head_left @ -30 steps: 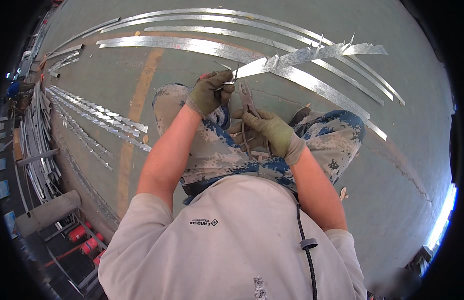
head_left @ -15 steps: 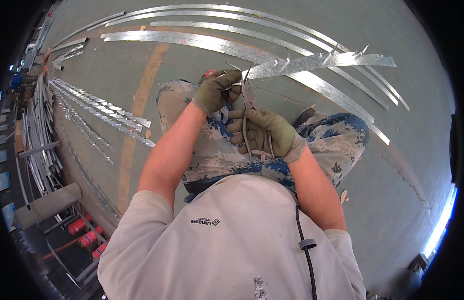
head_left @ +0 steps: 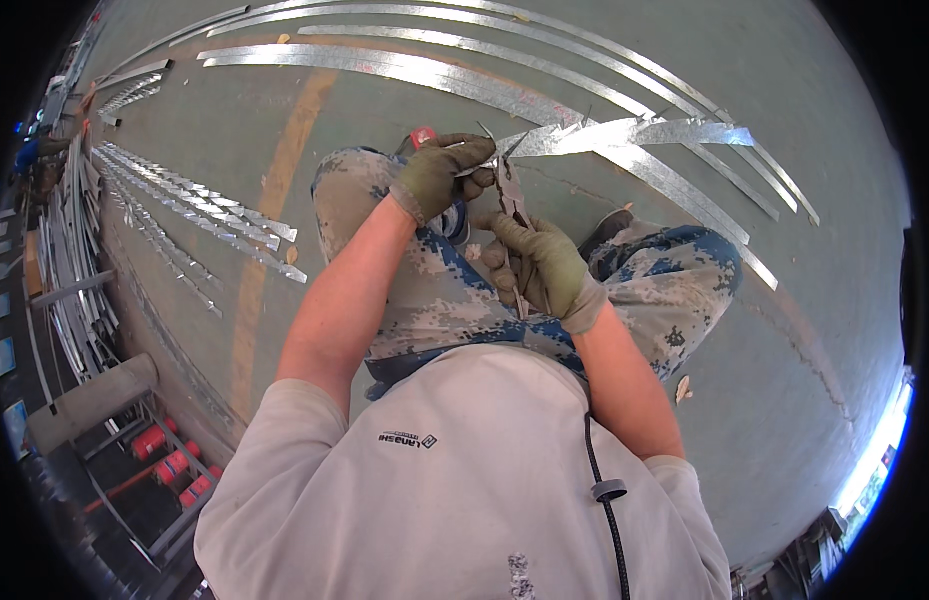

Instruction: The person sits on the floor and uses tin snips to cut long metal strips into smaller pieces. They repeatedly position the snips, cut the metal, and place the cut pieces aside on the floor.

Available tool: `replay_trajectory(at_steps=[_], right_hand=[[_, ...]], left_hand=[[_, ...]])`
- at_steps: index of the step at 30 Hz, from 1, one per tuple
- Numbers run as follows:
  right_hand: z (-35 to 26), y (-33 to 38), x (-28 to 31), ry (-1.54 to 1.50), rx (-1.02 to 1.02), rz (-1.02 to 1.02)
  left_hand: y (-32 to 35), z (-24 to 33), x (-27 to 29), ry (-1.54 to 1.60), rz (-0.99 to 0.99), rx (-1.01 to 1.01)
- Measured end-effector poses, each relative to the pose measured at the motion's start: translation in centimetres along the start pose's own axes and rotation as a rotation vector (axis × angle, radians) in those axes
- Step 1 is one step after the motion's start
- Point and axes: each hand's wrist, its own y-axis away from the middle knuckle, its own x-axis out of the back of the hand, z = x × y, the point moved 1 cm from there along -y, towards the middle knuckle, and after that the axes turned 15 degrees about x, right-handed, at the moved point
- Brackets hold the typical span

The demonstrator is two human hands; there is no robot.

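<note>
A: Galvanised metal, thin and shiny. The left hand (head_left: pixel 439 178) in an olive work glove is clamped on the near end of a metal strip (head_left: pixel 624 135) that runs off to the right over the floor.

B: And the right hand (head_left: pixel 539 265)?

A: Also gloved, fingers wrapped tight around the handles of a pair of tin snips (head_left: pixel 511 215). The blades point up toward the end of the strip, just beside the left hand's fingers. Whether the blades are biting into the metal, I cannot tell; they are too small and partly hidden by the gloves.

B: Where does the strip sit?

A: Its held end is up above the person's knees, which are in blue and grey camouflage trousers (head_left: pixel 434 290). The rest reaches right, crossing over the long curved metal bands (head_left: pixel 404 70) lying on the green floor (head_left: pixel 814 330).

B: Anything else around?

A: A red object (head_left: pixel 423 136) peeks out just behind the left hand; what it is I cannot tell. To the left, a row of shorter cut strips (head_left: pixel 199 210) lies on the floor beside a faded orange line (head_left: pixel 274 190). Further left, bundles of long metal sections (head_left: pixel 64 260) are stacked along the edge, with some red cylinders (head_left: pixel 169 465) lower down. The person wears a pale short-sleeved shirt (head_left: pixel 454 480), and a black cable (head_left: pixel 609 500) runs down its back.
</note>
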Motion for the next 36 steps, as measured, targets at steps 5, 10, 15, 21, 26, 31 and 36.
replay_trajectory(at_steps=[5,10,15,21,26,31,36], right_hand=[[0.8,-0.4,0.5,0.103,-0.008,0.097],[1.0,-0.7,-0.3,0.219,0.022,0.144],[1.5,-0.8,-0.2,0.332,0.056,0.167],[1.3,-1.3,-0.4,0.368,0.095,0.14],[0.2,-0.3,0.3,0.136,-0.012,0.003],[0.7,-0.4,1.4,-0.009,-0.005,-0.028],[1.5,0.0,2.7,-0.067,-0.017,-0.065]], left_hand=[[-0.7,-0.9,0.1,0.009,0.103,0.005],[-0.5,-0.8,0.0,-0.015,0.152,0.019],[-0.5,-0.3,-0.4,0.065,0.155,0.055],[-0.2,-0.3,-0.5,0.059,0.111,0.034],[-0.4,-0.1,-0.1,0.025,0.05,0.033],[-0.5,-0.2,-0.6,-0.013,0.1,0.049],[-1.7,-0.6,0.3,-0.041,0.127,0.08]])
